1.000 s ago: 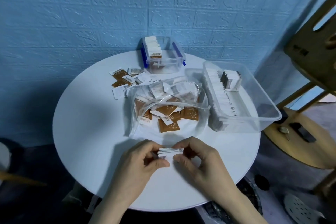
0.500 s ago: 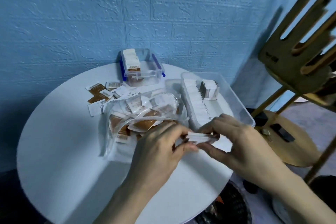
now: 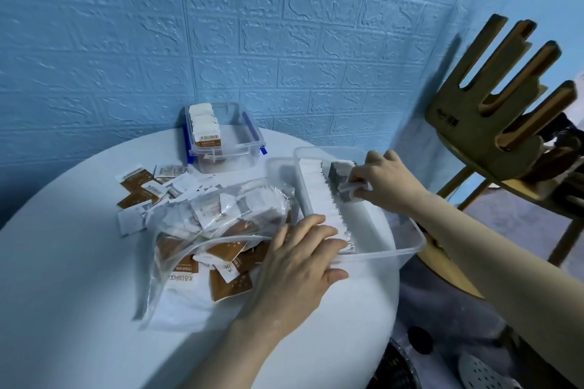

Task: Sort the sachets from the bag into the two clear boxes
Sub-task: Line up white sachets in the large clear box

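Sachets point(image 3: 354, 189) partly hidden by right hand point(image 3: 384, 181).

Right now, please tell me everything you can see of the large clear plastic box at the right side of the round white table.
The large clear plastic box is rectangular, open-topped and lidless, standing on the round white table. A long row of white sachets stands along its left wall, with a shorter bundle near the far end. The left hand rests on its near left corner; the right hand holds a small stack of white sachets inside it.
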### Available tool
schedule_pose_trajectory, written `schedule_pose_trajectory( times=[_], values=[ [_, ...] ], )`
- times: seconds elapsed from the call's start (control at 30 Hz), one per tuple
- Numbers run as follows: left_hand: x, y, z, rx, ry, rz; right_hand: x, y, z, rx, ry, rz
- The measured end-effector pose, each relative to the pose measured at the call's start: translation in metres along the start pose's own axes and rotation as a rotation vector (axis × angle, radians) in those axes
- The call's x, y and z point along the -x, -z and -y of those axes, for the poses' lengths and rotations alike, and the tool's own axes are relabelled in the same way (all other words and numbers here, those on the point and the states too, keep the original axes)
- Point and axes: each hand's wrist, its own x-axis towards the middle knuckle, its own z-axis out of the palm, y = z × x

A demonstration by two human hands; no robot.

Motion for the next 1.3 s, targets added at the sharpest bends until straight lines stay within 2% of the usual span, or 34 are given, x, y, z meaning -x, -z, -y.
schedule_pose_trajectory(
  times=[0.07,0.17,0.37,0.93,1.1,1.2,1.3],
  values=[
    [0.001,0.0,0.0,0.012,0.003,0.005,-0.01,-0.008,-0.004,0.086,0.006,0.043],
    [0.001,-0.001,0.0,0.015,0.017,0.022,-0.018,-0.014,-0.006,0.187,0.015,-0.029],
    [0.002,0.001,0.0,0.035,0.029,0.051,-0.019,-0.018,0.001,0.395,-0.005,-0.011],
    [0.002,0.003,-0.003,0.087,0.057,0.107,-0.023,-0.025,0.003,0.382,-0.036,-0.094],
    [0.003,0.007,-0.003,0.126,0.077,0.12,-0.018,-0.018,0.004,0.325,-0.026,-0.206],
    [0.005,0.026,-0.002,0.141,0.096,0.032,-0.006,0.005,0.016,0.13,-0.001,-0.353],
    [0.009,0.064,0.017,0.13,0.204,-0.218,0.019,0.035,0.046,-0.101,0.02,-0.421]
  ],
)
